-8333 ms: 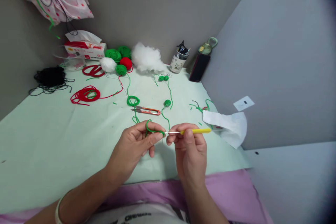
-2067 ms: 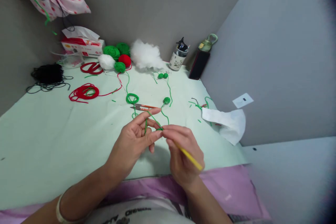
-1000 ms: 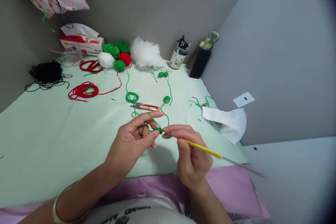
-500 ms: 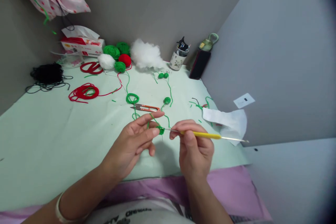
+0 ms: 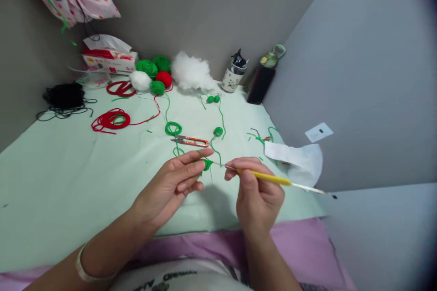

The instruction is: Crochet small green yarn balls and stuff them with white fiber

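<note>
Between the thumb and fingers of my left hand (image 5: 175,179) is a small green crochet piece (image 5: 207,164). Green yarn runs over the raised index finger of that hand. My right hand (image 5: 257,193) grips a crochet hook (image 5: 268,177) with a yellow handle and a metal shaft at each end. The hook's left tip reaches the crochet piece; whether a loop sits on it is too small to tell. Just beyond my left hand lie orange thread snips (image 5: 191,141) and a coil of green yarn (image 5: 173,128). A small green crocheted ball (image 5: 218,132) rests close by.
Yarn balls (image 5: 146,68), white stuffing (image 5: 193,72), a pen cup (image 5: 232,76) and a phone (image 5: 261,85) line the back wall. Red scissors (image 5: 121,88), red yarn (image 5: 111,119) and black yarn (image 5: 64,96) lie left. White paper (image 5: 297,157) and yarn scraps lie right.
My right hand has shifted slightly right and down with the hook, which tilts more. The crochet piece has turned and moved a little up and left. The view has shifted slightly.
</note>
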The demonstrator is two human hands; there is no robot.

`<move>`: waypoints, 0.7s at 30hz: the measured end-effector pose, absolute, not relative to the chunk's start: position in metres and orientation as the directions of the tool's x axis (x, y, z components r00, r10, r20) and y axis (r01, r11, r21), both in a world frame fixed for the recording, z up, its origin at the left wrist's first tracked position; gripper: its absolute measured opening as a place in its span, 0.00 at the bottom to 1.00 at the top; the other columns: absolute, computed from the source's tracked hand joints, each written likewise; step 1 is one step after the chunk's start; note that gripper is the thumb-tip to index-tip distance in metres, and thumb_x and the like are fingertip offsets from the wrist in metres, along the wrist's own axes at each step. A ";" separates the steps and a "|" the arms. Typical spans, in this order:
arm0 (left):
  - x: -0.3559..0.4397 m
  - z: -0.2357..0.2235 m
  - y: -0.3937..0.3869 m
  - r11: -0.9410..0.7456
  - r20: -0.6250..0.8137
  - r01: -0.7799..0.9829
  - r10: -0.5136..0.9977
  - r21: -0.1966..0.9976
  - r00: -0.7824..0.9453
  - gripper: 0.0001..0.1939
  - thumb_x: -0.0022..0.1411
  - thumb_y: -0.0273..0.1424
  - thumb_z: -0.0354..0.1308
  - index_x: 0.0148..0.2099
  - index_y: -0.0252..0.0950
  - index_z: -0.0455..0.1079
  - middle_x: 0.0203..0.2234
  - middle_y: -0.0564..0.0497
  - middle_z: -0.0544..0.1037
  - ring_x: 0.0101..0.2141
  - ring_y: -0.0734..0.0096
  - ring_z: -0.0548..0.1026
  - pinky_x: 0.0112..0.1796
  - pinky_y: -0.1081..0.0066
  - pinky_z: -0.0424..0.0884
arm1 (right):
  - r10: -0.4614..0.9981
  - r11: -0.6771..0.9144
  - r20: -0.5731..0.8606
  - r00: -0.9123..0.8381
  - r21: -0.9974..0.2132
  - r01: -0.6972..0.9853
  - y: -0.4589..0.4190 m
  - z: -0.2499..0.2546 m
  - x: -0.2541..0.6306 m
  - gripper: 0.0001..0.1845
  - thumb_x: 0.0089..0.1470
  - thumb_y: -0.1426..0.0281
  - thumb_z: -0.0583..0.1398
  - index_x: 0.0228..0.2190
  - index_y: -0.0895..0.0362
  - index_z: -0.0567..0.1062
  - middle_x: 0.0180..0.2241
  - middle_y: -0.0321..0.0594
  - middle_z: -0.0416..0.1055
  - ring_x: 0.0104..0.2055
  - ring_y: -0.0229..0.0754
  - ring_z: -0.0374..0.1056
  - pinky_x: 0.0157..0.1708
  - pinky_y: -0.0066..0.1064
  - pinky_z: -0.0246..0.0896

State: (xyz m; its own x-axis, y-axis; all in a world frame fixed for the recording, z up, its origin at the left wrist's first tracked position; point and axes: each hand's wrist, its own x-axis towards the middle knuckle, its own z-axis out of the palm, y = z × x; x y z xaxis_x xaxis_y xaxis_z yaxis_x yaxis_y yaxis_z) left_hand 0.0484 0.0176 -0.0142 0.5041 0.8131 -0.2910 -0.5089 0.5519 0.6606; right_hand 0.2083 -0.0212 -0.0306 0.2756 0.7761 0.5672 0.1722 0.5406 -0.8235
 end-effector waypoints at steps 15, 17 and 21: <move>0.045 -0.020 0.012 0.363 -0.215 -0.327 0.887 0.872 0.409 0.16 0.60 0.35 0.70 0.51 0.46 0.81 0.31 0.57 0.72 0.22 0.84 0.70 0.28 0.77 0.68 | 0.919 0.380 0.339 0.203 -0.899 -0.217 -0.021 -0.031 0.208 0.11 0.70 0.67 0.56 0.39 0.52 0.80 0.37 0.37 0.81 0.31 0.35 0.76 0.34 0.29 0.73; 0.044 -0.020 0.012 0.350 -0.215 -0.304 0.891 0.886 0.400 0.17 0.60 0.35 0.71 0.52 0.46 0.80 0.31 0.57 0.72 0.24 0.81 0.73 0.27 0.77 0.67 | 0.911 0.398 0.365 0.194 -0.901 -0.173 -0.022 -0.030 0.209 0.11 0.70 0.67 0.56 0.40 0.53 0.79 0.37 0.37 0.81 0.32 0.35 0.76 0.35 0.30 0.74; 0.044 -0.022 0.010 0.292 -0.180 -0.270 0.910 0.918 0.374 0.17 0.60 0.36 0.70 0.52 0.48 0.80 0.31 0.57 0.72 0.27 0.79 0.76 0.33 0.76 0.71 | 0.842 0.504 0.509 0.179 -0.860 0.079 -0.027 -0.030 0.209 0.12 0.70 0.72 0.53 0.43 0.53 0.77 0.39 0.39 0.80 0.34 0.37 0.76 0.37 0.33 0.75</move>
